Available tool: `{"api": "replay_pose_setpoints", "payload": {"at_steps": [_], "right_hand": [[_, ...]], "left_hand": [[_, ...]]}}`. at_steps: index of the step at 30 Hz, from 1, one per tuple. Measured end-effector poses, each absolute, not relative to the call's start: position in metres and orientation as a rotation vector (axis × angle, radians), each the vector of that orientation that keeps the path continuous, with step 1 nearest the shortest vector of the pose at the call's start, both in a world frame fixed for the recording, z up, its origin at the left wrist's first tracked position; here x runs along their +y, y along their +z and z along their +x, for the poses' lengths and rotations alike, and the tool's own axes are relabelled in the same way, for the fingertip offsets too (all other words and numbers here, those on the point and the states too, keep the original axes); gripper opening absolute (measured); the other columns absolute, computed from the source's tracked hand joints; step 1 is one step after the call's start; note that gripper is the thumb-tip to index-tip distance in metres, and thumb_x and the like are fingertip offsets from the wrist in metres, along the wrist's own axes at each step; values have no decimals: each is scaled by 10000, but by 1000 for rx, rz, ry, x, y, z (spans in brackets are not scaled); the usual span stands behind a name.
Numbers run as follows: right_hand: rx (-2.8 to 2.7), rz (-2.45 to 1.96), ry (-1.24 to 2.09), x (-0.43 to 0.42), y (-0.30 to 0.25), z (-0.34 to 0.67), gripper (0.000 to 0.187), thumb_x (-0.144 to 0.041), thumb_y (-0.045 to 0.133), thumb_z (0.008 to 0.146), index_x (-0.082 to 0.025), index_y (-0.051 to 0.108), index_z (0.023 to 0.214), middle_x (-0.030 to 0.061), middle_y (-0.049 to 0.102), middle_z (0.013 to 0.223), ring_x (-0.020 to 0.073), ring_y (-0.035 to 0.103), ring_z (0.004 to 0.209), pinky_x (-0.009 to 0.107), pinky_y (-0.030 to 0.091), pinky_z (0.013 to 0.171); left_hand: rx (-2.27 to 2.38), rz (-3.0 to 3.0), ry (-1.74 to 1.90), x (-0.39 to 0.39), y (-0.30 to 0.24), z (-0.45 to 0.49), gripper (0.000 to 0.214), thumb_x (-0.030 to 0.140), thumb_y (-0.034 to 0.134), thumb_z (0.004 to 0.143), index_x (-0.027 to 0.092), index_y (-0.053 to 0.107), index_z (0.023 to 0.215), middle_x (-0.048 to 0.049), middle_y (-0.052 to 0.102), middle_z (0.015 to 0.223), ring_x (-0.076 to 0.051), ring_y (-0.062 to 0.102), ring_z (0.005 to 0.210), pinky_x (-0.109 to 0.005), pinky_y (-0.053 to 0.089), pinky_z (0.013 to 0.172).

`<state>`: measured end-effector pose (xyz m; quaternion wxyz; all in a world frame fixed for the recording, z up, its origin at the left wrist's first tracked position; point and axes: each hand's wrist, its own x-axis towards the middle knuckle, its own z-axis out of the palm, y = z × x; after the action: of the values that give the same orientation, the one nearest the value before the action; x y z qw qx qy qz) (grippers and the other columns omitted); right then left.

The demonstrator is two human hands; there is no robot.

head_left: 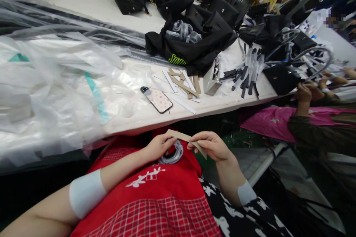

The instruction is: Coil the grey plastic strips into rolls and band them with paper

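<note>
Over my lap, both hands pinch a tan cardboard strip (185,140). My left hand (160,146) grips its left end and also holds a coiled grey plastic-wrapped strap (172,156) beneath the fingers. My right hand (213,145) is closed on the strip's right end. A red apron (155,196) covers my lap below the hands. Both wrists wear white bands.
A white table (133,116) carries a phone (158,99), loose cardboard strips (185,85), black strips (244,76), a black bag (191,44) with wrapped straps, black handbags and heaped clear plastic bags (50,81). A co-worker's hands (304,92) work at the right, over pink cloth.
</note>
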<state>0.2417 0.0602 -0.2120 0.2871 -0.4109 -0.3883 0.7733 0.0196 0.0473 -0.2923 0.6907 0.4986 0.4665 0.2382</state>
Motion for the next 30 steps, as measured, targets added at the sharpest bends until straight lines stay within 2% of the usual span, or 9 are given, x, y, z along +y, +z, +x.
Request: {"api": "replay_pose_setpoints", "payload": {"at_steps": [2,4,7,9,11,17,20,27,30], "right_hand": [[-928,-947,2192,49,-211,247,438,-357,753,689,-150,695,1070,138,707,1046,249,672,973,295,557,758],[-880,-890,2211,41,-214,249,575,-336,807,625,-162,655,1152,144,682,1123,265,649,1048,300,559,801],[-890,-978,2061,31,-223,246,446,-326,840,615,-166,681,1000,102,736,903,197,716,772,217,566,592],[-924,-1080,1908,27,-230,240,319,-408,787,691,-161,662,849,45,710,662,140,657,503,176,491,410],[-1059,-1215,1746,24,-234,234,301,-455,690,787,-161,637,814,20,673,568,123,603,413,176,450,359],[-2001,-1279,899,20,-232,220,150,-298,585,879,-181,664,831,44,709,724,141,654,630,250,505,615],[-2237,-1144,571,17,-228,217,157,-266,572,877,-183,654,772,29,691,691,130,616,613,253,453,607],[-2506,-1113,295,16,-236,203,262,-269,489,916,-196,618,699,23,630,612,135,548,571,285,364,565],[-2574,-1166,302,19,-251,199,313,-274,432,948,-195,621,712,41,628,630,148,547,595,299,350,576]], "left_hand": [[1020,1041,530,47,-293,21,542,619,531,805,141,644,1034,61,489,486,-101,438,411,-209,364,418],[996,966,545,47,-294,22,584,656,510,799,136,646,1027,55,497,484,-99,432,410,-206,355,407],[1001,870,527,49,-292,24,647,694,407,829,122,664,988,20,555,505,-98,423,395,-217,352,400],[1006,843,517,50,-289,25,642,684,387,845,124,668,986,-4,608,555,-94,424,392,-221,359,405],[1009,850,530,50,-286,26,614,664,398,854,129,667,985,-17,640,608,-87,425,401,-218,363,416],[1049,878,549,49,-284,25,622,682,400,841,137,657,993,10,591,544,-99,434,411,-220,359,430],[1063,918,540,48,-288,24,634,686,392,841,134,640,1031,15,578,539,-105,450,411,-218,362,421],[1071,1052,524,47,-288,24,554,604,367,892,150,619,1084,5,619,600,-118,518,429,-227,426,436],[1109,1250,595,47,-289,23,463,517,384,917,172,651,1074,-55,713,860,-182,661,712,-298,545,678]]}}
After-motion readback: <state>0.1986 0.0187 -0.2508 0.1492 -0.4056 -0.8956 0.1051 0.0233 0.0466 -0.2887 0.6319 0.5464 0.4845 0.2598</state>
